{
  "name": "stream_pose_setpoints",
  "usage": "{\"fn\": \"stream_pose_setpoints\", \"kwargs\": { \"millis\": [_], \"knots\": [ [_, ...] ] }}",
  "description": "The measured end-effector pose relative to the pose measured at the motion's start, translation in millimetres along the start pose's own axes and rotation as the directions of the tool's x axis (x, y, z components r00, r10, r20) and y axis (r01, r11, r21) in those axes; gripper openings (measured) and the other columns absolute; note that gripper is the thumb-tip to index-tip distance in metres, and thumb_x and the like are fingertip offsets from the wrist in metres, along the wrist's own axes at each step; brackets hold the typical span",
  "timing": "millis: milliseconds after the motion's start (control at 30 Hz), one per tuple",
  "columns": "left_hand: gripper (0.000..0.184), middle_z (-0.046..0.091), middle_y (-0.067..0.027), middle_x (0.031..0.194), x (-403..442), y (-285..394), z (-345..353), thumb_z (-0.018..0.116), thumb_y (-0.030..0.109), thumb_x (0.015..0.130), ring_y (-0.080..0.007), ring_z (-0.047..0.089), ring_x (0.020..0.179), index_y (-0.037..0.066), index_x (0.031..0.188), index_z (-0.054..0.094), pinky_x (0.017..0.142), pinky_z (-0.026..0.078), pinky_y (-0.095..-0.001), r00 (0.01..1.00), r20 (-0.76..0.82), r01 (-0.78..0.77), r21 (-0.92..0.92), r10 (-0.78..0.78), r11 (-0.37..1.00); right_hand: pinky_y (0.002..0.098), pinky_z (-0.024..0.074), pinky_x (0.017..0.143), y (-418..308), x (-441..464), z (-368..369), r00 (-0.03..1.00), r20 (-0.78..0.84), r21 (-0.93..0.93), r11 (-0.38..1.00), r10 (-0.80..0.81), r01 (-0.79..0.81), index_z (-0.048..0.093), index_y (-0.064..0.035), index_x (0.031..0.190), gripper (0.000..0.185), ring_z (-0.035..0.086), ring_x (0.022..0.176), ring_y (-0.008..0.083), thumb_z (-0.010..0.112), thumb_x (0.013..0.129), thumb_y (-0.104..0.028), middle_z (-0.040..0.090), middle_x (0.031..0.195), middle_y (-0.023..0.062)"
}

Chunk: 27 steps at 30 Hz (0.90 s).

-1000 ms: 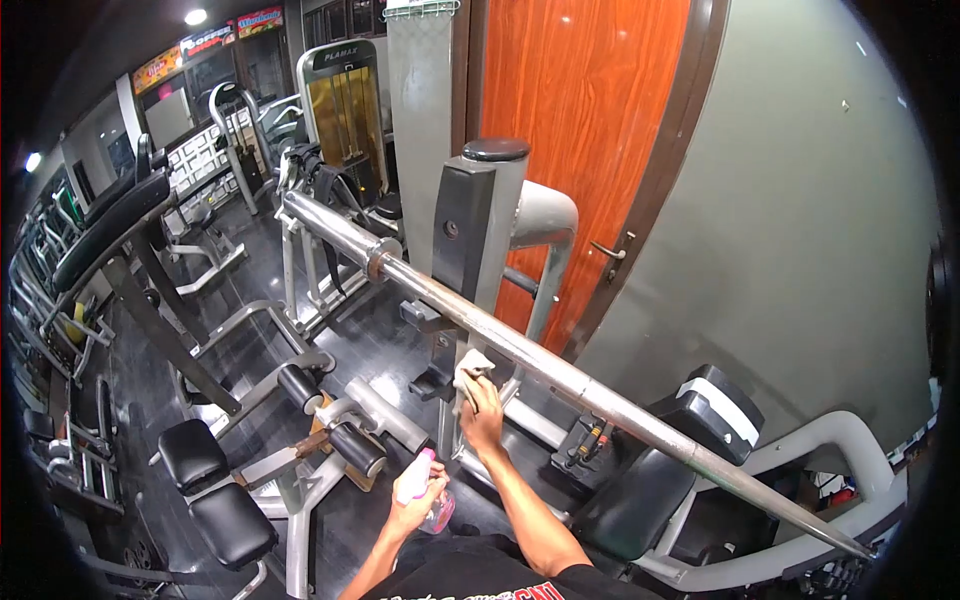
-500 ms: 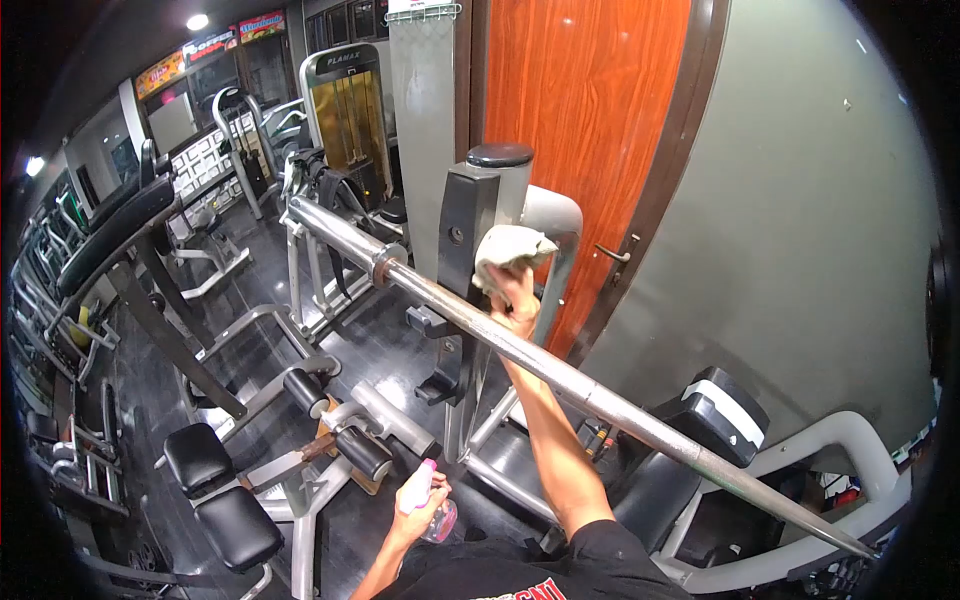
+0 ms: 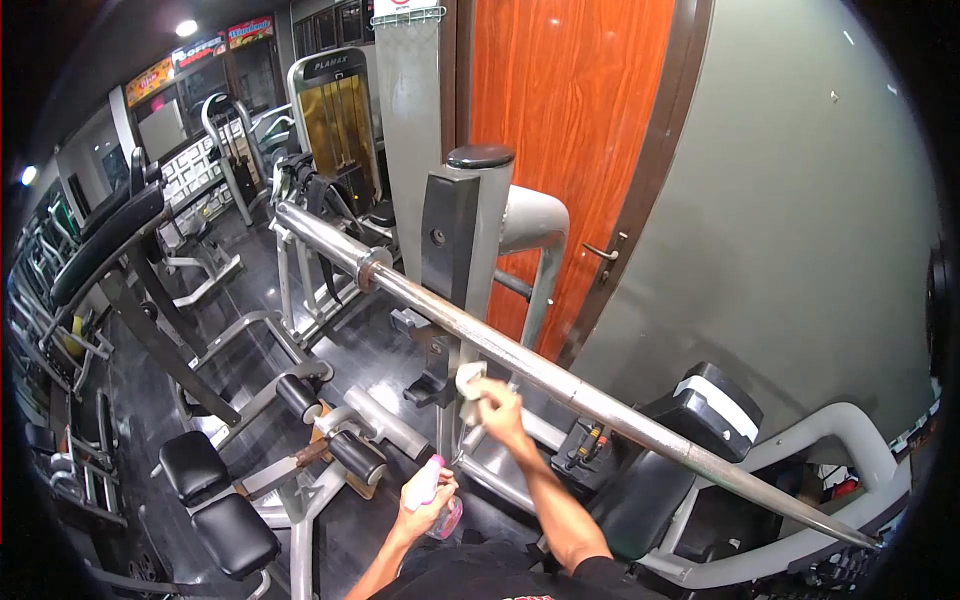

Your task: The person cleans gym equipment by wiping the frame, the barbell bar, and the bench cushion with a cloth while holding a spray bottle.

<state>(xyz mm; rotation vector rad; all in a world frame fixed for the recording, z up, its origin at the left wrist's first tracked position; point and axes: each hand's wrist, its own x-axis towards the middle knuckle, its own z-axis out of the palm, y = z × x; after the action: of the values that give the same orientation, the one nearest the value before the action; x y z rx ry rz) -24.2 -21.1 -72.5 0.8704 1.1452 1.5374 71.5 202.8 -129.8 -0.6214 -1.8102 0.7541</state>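
Note:
My right hand [image 3: 498, 408] is closed on a pale cloth [image 3: 470, 382], held against or close to the lower part of the grey rack upright [image 3: 490, 240], below the barbell [image 3: 500, 347]. Whether the cloth touches the metal I cannot tell. The barbell slants across the view, resting at the upright above my right forearm. Black bar hooks [image 3: 432, 380] stick out from the upright just left of the cloth. Low in the middle, my left hand [image 3: 425, 503] is wrapped round a spray bottle [image 3: 430, 482] with a pink and white head; its clear body is partly hidden by my fingers.
A wooden door [image 3: 570, 130] with a handle stands behind the rack, beside a grey wall [image 3: 800, 200]. To the left is a machine with black padded seats [image 3: 235, 535] and rollers. A black bench [image 3: 640, 500] lies at right under the bar. More gym machines fill the back left.
My right hand has moved the cloth down from the upright's upper part above the barbell to below it. My left hand keeps the spray bottle in nearly the same place. The view has shifted slightly.

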Motion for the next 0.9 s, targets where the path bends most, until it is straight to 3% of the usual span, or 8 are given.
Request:
{"fn": "stream_pose_setpoints", "kwargs": {
  "millis": [67, 100, 267, 333, 500, 533, 733, 900],
  "knots": [
    [0.023, 0.059, -0.0093, 0.086, -3, -2, -1, 0.059, -0.001, 0.085, -0.012, 0.059, 0.064, -0.004, 0.107, 0.052, 0.059, 0.05, -0.0255, 1.0, -0.002, -0.005, 0.005, 0.005, 1.0, 0.0288, 0.0462, 0.086, -12, 33, -24, 0.949, -0.143, 0.084, 0.959, 0.281, -0.271, 0.062, 0.0027, 0.1, 0.024, 0.061, 0.094, 0.0178, 0.052, 0.079, -0.001, 0.067, 0.093, 0.0083],
    [0.024, 0.059, -0.0095, 0.086, -5, -3, -2, 0.059, -0.002, 0.085, -0.0121, 0.059, 0.064, -0.004, 0.107, 0.052, 0.059, 0.051, -0.0256, 1.0, -0.014, -0.002, 0.005, 0.002, 1.0, 0.0292, 0.0428, 0.091, 60, 53, -19, 0.963, -0.103, 0.474, 0.863, 0.25, -0.173, 0.057, 0.0062, 0.108, 0.03, 0.057, 0.102, 0.0169, 0.051, 0.081, -0.004, 0.063, 0.104, 0.0103],
    [0.025, 0.059, -0.0099, 0.086, -7, -8, -6, 0.059, -0.002, 0.084, -0.0121, 0.059, 0.065, -0.005, 0.108, 0.052, 0.059, 0.051, -0.0255, 0.999, -0.034, 0.027, 0.026, -0.026, 0.999, 0.0341, 0.0393, 0.096, -120, 168, -43, 0.893, -0.448, 0.384, 0.911, 0.042, 0.15, 0.056, -0.0017, 0.118, 0.047, 0.053, 0.108, 0.024, 0.051, 0.071, 0.004, 0.055, 0.121, 0.0133],
    [0.019, 0.059, -0.0118, 0.084, -6, -4, -5, 0.057, 0.001, 0.084, -0.0157, 0.061, 0.062, -0.004, 0.102, 0.052, 0.06, 0.051, -0.0281, 0.998, -0.054, 0.016, 0.027, -0.014, 1.0, 0.0337, 0.0453, 0.086, -113, 194, -32, 0.8, -0.248, -0.183, 0.838, -0.546, 0.515, 0.061, -0.0056, 0.112, 0.047, 0.057, 0.098, 0.0294, 0.055, 0.068, 0.008, 0.058, 0.114, 0.0164],
    [0.02, 0.059, -0.0122, 0.086, 0, -4, -14, 0.057, 0.0, 0.085, -0.0157, 0.06, 0.063, -0.003, 0.104, 0.05, 0.06, 0.051, -0.028, 0.998, -0.064, -0.003, 0.066, 0.007, 0.998, 0.0392, 0.0478, 0.075, -73, 141, -3, 0.818, -0.251, -0.288, 0.846, -0.519, 0.448, 0.066, -0.0045, 0.095, 0.032, 0.056, 0.086, 0.0321, 0.061, 0.065, 0.002, 0.057, 0.091, 0.013],
    [0.02, 0.059, -0.0122, 0.086, 0, -3, -16, 0.057, 0.0, 0.085, -0.0157, 0.06, 0.063, -0.003, 0.104, 0.05, 0.06, 0.051, -0.028, 0.998, -0.063, -0.005, 0.067, 0.009, 0.998, 0.0394, 0.0469, 0.075, -41, 106, 26, 0.903, -0.414, -0.023, 0.993, -0.113, 0.114, 0.065, -0.0027, 0.092, 0.029, 0.056, 0.086, 0.0309, 0.059, 0.063, 0.001, 0.058, 0.091, 0.0134],
    [0.025, 0.059, -0.0104, 0.086, 12, -3, -11, 0.059, -0.001, 0.084, -0.0125, 0.059, 0.066, -0.006, 0.108, 0.051, 0.06, 0.051, -0.025, 0.999, -0.042, 0.002, -0.001, -0.002, 1.0, 0.037, 0.045, 0.078, -32, -6, 18, 1.0, 0.008, -0.05, 0.999, -0.016, 0.017, 0.066, -0.0061, 0.101, 0.036, 0.055, 0.086, 0.0315, 0.052, 0.069, 0.004, 0.06, 0.09, 0.0144],
    [0.021, 0.057, -0.0134, 0.085, 14, -5, -5, 0.055, -0.001, 0.086, -0.018, 0.06, 0.062, -0.003, 0.105, 0.048, 0.059, 0.051, -0.0302, 0.996, -0.05, -0.074, 0.034, 0.076, 0.997, 0.0316, 0.0431, 0.09, 12, 2, -12, 0.908, -0.166, -0.001, 0.921, 0.384, -0.389, 0.054, 0.003, 0.119, 0.042, 0.057, 0.104, 0.0243, 0.048, 0.078, -0.004, 0.06, 0.112, 0.0163]
  ]
}}
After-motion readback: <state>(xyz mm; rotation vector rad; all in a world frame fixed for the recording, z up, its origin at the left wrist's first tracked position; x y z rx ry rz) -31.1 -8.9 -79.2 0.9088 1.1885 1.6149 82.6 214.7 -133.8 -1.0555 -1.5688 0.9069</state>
